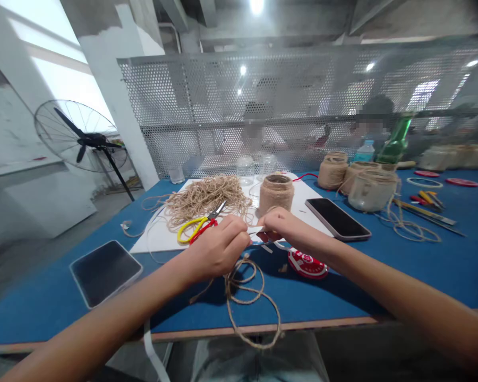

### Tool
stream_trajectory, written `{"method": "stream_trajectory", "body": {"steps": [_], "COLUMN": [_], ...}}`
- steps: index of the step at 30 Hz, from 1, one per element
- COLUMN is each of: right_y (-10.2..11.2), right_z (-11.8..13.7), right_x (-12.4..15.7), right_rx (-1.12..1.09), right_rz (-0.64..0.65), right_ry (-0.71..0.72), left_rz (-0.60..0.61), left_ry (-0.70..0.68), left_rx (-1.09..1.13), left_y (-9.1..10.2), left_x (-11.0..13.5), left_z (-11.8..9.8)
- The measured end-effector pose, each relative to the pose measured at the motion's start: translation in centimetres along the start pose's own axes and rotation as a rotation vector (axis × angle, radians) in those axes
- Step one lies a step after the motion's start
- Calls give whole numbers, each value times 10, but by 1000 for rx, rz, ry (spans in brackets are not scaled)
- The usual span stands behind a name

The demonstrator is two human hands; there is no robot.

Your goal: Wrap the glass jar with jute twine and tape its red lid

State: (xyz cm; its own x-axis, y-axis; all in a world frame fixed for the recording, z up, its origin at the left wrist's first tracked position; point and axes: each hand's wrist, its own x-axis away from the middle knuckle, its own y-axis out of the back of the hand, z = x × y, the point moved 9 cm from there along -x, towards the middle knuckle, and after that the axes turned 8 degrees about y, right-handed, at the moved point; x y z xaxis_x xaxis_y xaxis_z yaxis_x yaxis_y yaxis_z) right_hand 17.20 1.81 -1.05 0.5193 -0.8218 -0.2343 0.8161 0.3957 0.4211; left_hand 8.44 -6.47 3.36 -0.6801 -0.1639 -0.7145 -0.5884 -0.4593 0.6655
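Our left hand [217, 249] and right hand [276, 223] were nearly closed, fingertips pinching a small pale strip [258, 233] steadily between them, just above loose jute twine [242, 297].

Blue tabletop [366, 276], yellow-and-red scissors [195, 229], tan jute twine [207, 201], red-and-white label [307, 264]

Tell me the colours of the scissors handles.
The scissors have one yellow handle and one red handle, shown best in the head view.
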Motion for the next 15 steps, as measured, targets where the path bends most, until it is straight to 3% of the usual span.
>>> {"method": "stream_trajectory", "body": {"steps": [11,15], "right_y": [-13,-14], "right_z": [-3,-8], "right_x": [1,1], "right_rx": [-296,-311], "right_rz": [52,53], "right_ry": [23,-3], "left_rz": [250,272], "left_ry": [47,10], "left_rx": [66,11], "left_y": [-12,-14], "left_x": [-1,1], "left_z": [0,-5]}}
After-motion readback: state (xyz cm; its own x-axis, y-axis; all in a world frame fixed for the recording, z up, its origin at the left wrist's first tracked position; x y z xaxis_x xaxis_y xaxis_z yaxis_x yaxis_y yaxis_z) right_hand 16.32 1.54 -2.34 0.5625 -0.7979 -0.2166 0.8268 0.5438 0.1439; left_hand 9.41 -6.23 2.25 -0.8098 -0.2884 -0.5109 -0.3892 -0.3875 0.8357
